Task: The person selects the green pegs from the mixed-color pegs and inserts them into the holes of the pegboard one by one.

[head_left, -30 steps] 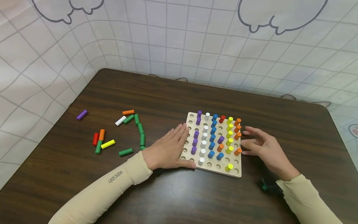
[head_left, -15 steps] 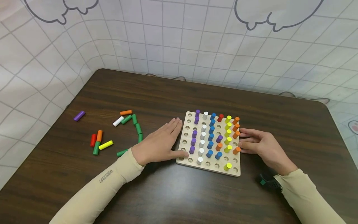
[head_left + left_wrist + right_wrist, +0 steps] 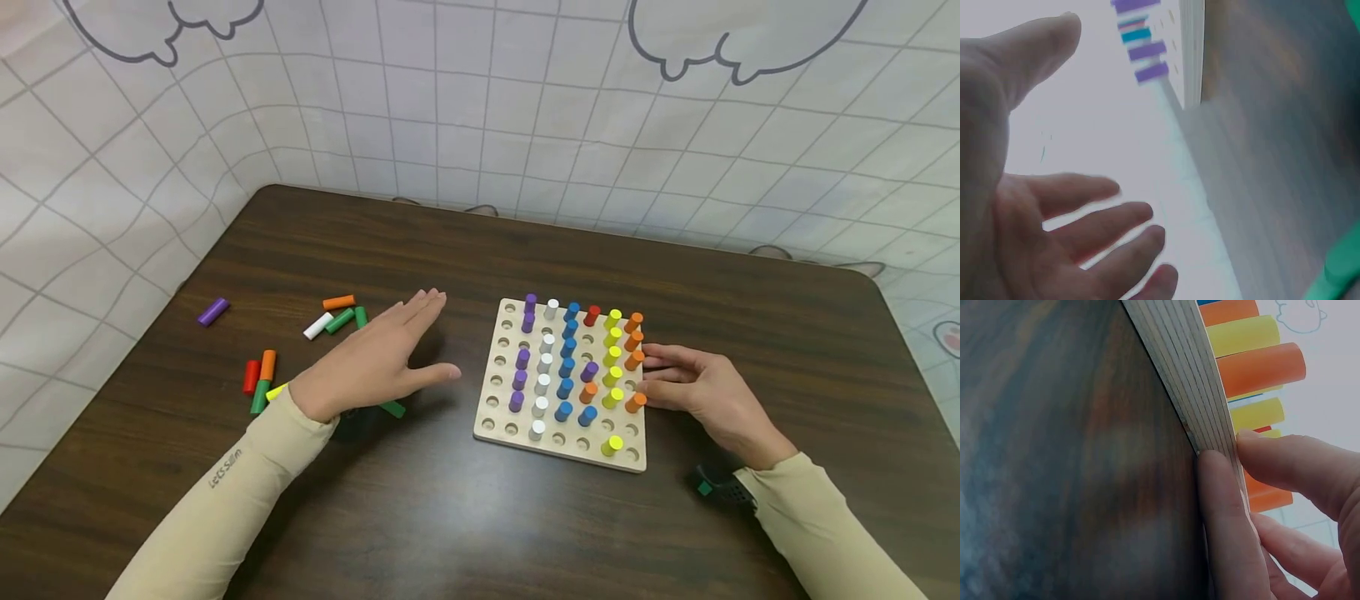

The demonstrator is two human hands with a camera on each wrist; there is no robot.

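Observation:
A square wooden pegboard (image 3: 570,450) lies flat on the table, with upright purple, white, blue, red, yellow and orange pegs in many of its holes. At its right edge my right hand (image 3: 708,396) pinches the board; the right wrist view has one fingertip (image 3: 1215,462) against the layered side and another at the top edge. Left of the board, apart from it, my left hand (image 3: 371,358) is spread over loose green pegs (image 3: 393,408) and holds nothing. In the left wrist view its thumb and fingers stand well apart. My left hand and sleeve hide some loose pegs.
Loose pegs lie at the table's left: a purple peg (image 3: 213,312), a white peg (image 3: 318,325), an orange peg (image 3: 339,302), a red peg (image 3: 251,377) and several others. A white grid-patterned curtain (image 3: 465,108) hangs behind the table (image 3: 420,517).
My left hand has left the board's left edge and moved left, over the loose pegs. My right hand has come up against the board's right edge and stays there.

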